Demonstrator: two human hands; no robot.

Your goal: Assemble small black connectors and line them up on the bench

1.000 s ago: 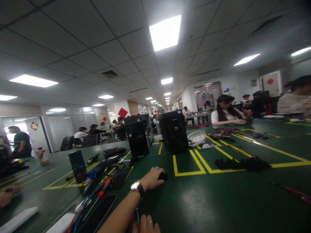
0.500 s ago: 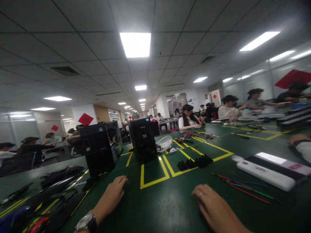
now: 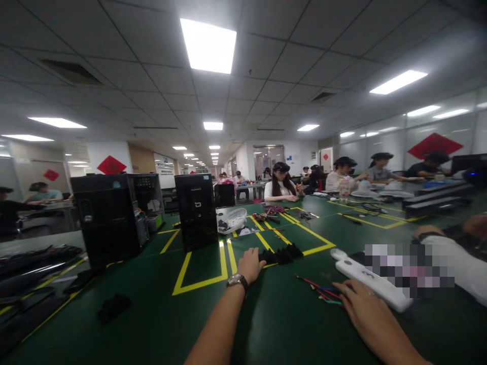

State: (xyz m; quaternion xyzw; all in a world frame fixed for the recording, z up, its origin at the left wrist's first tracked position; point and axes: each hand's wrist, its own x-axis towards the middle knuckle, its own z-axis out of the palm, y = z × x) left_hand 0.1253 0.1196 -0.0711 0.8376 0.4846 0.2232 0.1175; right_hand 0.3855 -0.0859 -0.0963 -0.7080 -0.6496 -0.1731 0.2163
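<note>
On the green table point(image 3: 160, 324), going from left to right: a small dark lump point(image 3: 114, 306) lies alone at about eight o'clock from the left hand, well apart from it. Behind that stand two black computer cases point(image 3: 108, 215), the second point(image 3: 196, 210) at roughly eleven o'clock from that hand, with a white basket point(image 3: 230, 220) just beside it.

The left hand point(image 3: 251, 263), watch point(image 3: 238, 280) on the wrist, is stretched out flat along the table, and its fingertips reach the near end of a row of black pieces point(image 3: 283, 253). That row runs from the fingers toward two o'clock, long axis slanting up and to the right along the yellow tape line point(image 3: 315, 248). The fingers look loosely curled at the first piece; whether they have pinched it or only touch it I cannot tell, since the hand hides the contact.

The right hand point(image 3: 361, 309) lies palm down, fingers spread and holding nothing. Its fingertips are at the tail of a bundle of coloured wires point(image 3: 321, 291), which trails away toward ten o'clock from it. Just beyond, at one o'clock, is a long white bar point(image 3: 371, 284), and past that another person's sleeve point(image 3: 462, 271) rests on the table.

So the black pieces are the left hand's, the wires the right's; the right is well apart from the black row.
</note>
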